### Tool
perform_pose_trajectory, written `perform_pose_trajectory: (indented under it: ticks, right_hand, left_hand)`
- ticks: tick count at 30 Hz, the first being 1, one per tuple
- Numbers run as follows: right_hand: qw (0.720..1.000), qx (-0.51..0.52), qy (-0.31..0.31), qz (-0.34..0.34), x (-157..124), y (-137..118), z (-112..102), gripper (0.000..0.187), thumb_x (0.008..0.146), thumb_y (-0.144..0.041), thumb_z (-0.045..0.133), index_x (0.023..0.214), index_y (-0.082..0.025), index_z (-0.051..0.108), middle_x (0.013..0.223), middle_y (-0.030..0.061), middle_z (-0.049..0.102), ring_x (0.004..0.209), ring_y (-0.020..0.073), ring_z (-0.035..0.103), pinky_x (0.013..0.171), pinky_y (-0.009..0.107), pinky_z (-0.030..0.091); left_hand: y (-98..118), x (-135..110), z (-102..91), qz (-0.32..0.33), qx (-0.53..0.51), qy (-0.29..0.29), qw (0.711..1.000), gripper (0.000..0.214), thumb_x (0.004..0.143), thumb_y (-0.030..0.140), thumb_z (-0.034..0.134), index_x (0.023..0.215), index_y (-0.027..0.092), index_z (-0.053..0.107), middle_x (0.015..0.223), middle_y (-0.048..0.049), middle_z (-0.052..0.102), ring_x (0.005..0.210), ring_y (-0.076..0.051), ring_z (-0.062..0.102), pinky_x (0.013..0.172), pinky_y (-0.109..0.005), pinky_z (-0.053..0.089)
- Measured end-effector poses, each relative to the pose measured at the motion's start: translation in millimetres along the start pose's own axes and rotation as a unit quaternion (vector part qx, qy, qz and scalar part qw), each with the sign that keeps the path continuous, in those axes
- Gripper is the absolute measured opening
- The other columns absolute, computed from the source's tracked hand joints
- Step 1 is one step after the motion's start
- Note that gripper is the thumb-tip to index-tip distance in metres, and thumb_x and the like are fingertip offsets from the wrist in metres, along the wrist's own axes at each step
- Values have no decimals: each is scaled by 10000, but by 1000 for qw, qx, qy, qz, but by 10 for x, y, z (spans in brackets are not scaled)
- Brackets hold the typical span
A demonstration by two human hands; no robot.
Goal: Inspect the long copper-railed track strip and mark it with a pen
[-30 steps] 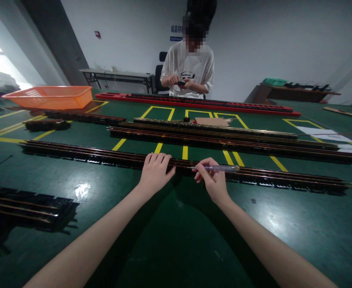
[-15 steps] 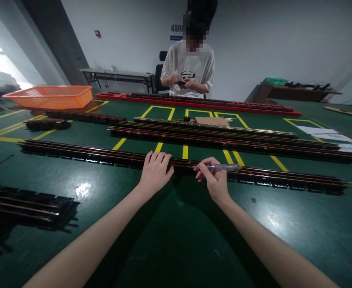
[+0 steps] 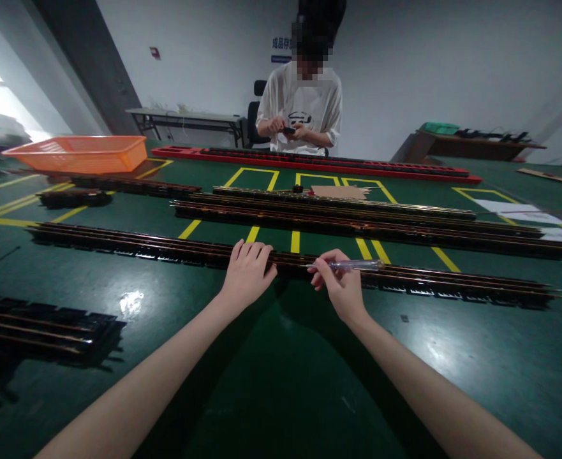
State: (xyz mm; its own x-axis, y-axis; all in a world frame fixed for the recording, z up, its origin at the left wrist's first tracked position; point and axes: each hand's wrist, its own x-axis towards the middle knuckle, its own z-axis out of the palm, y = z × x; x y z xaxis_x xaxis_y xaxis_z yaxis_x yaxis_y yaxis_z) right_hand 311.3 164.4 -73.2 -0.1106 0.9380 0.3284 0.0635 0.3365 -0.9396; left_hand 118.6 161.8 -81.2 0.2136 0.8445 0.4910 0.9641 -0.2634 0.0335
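Note:
A long black strip with copper-coloured rails lies across the green table. My left hand is laid over its middle, fingers on the far side and thumb on the near edge, gripping it. To the right, my right hand pinches a thin screwdriver with a clear handle. The screwdriver lies nearly level, its narrow tip pointing left at the strip, between my hands. Whether the tip touches the strip I cannot tell.
More railed strips lie beyond, with a cardboard piece. An orange basket stands back left, beside a long red tray. Another black strip is near left. Across the table, a person handles a small dark object.
Very little differs. The view shifts slightly; both hands keep their places on the strip, and the screwdriver stays in my right hand at about the same angle.

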Motion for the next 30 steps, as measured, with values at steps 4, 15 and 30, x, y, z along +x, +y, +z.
perform_pose_trajectory:
  ticks: [4, 15, 30]
  right_hand:
    - [1000, -2, 3, -3, 0, -11, 4, 164, 830, -342, 581, 790, -190, 534, 683, 13, 649, 507, 92, 584, 432, 211, 481]
    - [1000, 1, 2, -7, 1, 0, -1, 157, 829, -327, 591, 787, -184, 541, 687, 12, 649, 511, 86, 583, 437, 201, 479]
    - [1000, -1, -8, -7, -3, -20, 13, 164, 828, -339, 587, 794, -186, 539, 705, 18, 660, 509, 90, 584, 431, 209, 481]
  left_hand:
    - [-2, 1, 12, 6, 5, 3, 1000, 310, 894, 283, 444, 1110, 118, 594, 1109, -110, 638, 1085, -258, 554, 1078, -484, 325]
    - [0, 6, 14, 8, 10, 6, 1000, 309, 896, 295, 453, 1104, 119, 600, 1104, -109, 643, 1078, -252, 562, 1082, -483, 328]
    - [17, -7, 3, 9, 11, 16, 1000, 327, 895, 229, 420, 1154, 111, 580, 1118, -103, 642, 1099, -247, 557, 1109, -475, 293]
